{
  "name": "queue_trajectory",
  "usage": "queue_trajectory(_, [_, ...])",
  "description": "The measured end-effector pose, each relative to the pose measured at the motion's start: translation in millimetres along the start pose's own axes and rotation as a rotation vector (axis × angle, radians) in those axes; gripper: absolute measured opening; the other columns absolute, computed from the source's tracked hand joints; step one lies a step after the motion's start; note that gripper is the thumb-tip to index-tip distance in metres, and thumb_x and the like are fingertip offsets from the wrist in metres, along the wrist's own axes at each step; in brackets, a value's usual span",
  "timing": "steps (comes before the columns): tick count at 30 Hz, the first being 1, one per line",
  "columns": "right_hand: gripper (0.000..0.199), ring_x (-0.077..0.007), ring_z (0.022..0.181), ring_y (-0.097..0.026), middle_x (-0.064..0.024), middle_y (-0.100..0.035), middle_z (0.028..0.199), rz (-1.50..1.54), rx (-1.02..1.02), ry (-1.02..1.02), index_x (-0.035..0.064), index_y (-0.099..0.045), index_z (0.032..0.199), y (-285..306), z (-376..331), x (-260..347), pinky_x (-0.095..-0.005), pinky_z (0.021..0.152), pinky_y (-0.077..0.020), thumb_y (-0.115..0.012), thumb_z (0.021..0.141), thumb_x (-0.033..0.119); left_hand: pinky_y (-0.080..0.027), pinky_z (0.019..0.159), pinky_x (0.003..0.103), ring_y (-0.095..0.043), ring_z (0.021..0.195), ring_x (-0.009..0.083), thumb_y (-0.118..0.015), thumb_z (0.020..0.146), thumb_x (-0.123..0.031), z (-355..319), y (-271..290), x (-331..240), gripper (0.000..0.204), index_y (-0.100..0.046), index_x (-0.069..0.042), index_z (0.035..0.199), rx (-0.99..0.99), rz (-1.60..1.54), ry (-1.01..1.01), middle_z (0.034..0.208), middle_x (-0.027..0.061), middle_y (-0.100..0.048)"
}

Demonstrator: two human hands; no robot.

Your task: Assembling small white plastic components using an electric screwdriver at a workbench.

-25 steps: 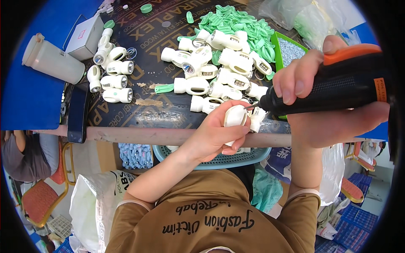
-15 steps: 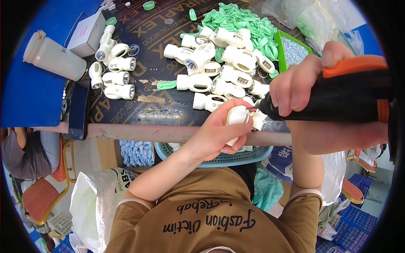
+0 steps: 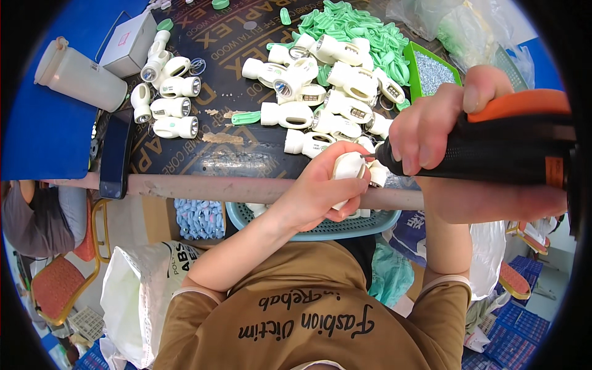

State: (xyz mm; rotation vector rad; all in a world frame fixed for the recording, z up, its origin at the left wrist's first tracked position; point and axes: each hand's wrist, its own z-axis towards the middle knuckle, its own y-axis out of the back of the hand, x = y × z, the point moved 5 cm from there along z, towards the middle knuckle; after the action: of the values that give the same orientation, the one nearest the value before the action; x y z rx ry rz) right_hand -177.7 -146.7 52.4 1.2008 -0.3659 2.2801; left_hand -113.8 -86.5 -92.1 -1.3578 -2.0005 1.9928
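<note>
White plastic is showing in the grasp of the left hand (image 3: 324, 191), where a rounded torch body (image 3: 348, 166) is sitting just on the near side of the heap of white torches (image 3: 351, 83); the fingers are curling closed around it, with the thumb pressing across its lower part. Right of the heap's near end, the right hand (image 3: 431, 132) is gripping a black and orange power screwdriver (image 3: 499, 142), its fingers wrapping firmly over the barrel. The driver's bit (image 3: 368, 156) is pointing leftward at the torch body's right edge; whether it is touching, I cannot tell. Beyond the heap, green plastic pieces (image 3: 354, 31) are lying in a jumble, and right of the heap a bright green tray (image 3: 414, 74) is holding small silvery bits (image 3: 439, 74). Well to the left of the heap, a smaller group of torches (image 3: 169, 108) is lying on the dark tabletop (image 3: 234, 163), while farther left a white box (image 3: 126, 46) and a translucent container (image 3: 80, 74) are resting. Below the heap, past the table edge, a teal basket (image 3: 243, 227) is partly showing.
</note>
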Motion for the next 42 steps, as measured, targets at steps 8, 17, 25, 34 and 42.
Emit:
queue_trajectory(8, [0.088,-0.0143,0.048,-0.047,-0.0031,-0.050,0.063,-0.120,-0.167,0.154,0.0092,-0.038,0.112,4.4,-16.0,9.2,-0.0257,0.047,-0.0383,-0.047,0.060,0.080,-0.021,0.033,0.020,-0.041,0.041,0.0064,-0.052,0.083,-0.005,0.6,-0.4,-1.0,0.022,-0.044,-0.008,0.104,-0.025,0.049,-0.026,0.068,0.0022,-0.050])
queue_trajectory(17, [0.073,-0.0076,0.048,-0.040,0.0010,-0.043,0.061,-0.175,-0.578,0.327,0.0068,-0.044,0.096,19.6,-65.5,74.2,-0.0214,0.048,-0.0309,-0.050,0.066,0.073,-0.025,0.032,0.019,-0.038,0.038,0.0082,-0.012,0.090,-0.056,1.3,-5.5,-11.2,0.067,-0.051,-0.002,0.103,0.103,-0.114,-0.067,0.070,0.0068,-0.052])
queue_trajectory(25, [0.076,-0.0074,0.048,-0.038,0.0010,-0.040,0.060,-0.187,-0.761,0.338,0.0065,-0.045,0.100,28.6,-100.0,76.8,-0.0213,0.049,-0.0300,-0.052,0.065,0.074,-0.025,0.034,0.019,-0.039,0.041,0.0085,-0.039,0.087,-0.023,1.2,-2.0,-7.1,0.029,-0.040,-0.005,0.111,0.046,0.005,-0.130,0.078,0.0091,-0.051])
queue_trajectory(34, [0.080,-0.0118,0.048,-0.045,-0.0003,-0.046,0.064,-0.141,-0.786,0.261,0.0111,-0.041,0.105,33.0,-111.7,61.5,-0.0243,0.047,-0.0353,-0.051,0.061,0.077,-0.028,0.034,0.019,-0.039,0.040,0.0079,-0.047,0.083,-0.009,-1.3,-4.1,-4.7,0.023,-0.043,-0.005,0.106,-0.012,0.083,-0.153,0.071,0.0077,-0.051])
queue_trajectory(42, [0.077,-0.0093,0.049,-0.041,-0.0002,-0.041,0.061,-0.123,-0.853,0.232,0.0092,-0.045,0.102,30.5,-116.4,55.7,-0.0230,0.048,-0.0294,-0.051,0.063,0.075,-0.027,0.033,0.020,-0.039,0.039,0.0080,-0.045,0.089,-0.017,-0.4,-4.1,-7.9,0.017,-0.046,-0.005,0.100,-0.031,0.033,-0.167,0.065,0.0057,-0.051])
